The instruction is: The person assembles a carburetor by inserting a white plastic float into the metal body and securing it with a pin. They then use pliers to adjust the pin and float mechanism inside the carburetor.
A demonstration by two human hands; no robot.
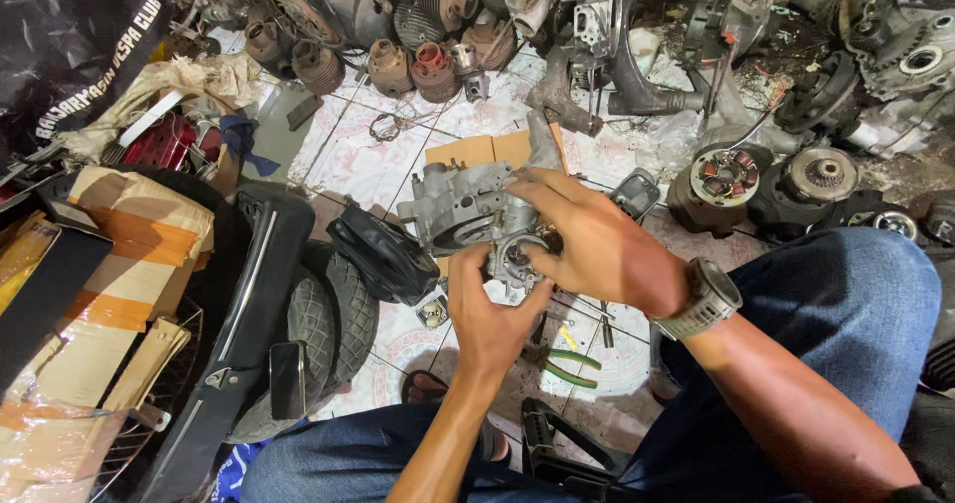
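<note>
A grey metal engine casing [453,204] is held up above the tiled floor, in front of my knees. My left hand [492,309] grips its lower round opening from below, thumb and fingers wrapped on the rim. From the right, my right hand [592,239] reaches over the casing's top edge with its fingers pressed on the metal. A grey watch [701,299] sits on the right wrist.
Green-handled pliers [567,366] lie on the floor under my hands. A small tyre [323,329] and a black bag [383,254] sit to the left, beside taped cardboard [119,264]. Engine cylinders [413,65], stator plates [724,177] and casings crowd the back.
</note>
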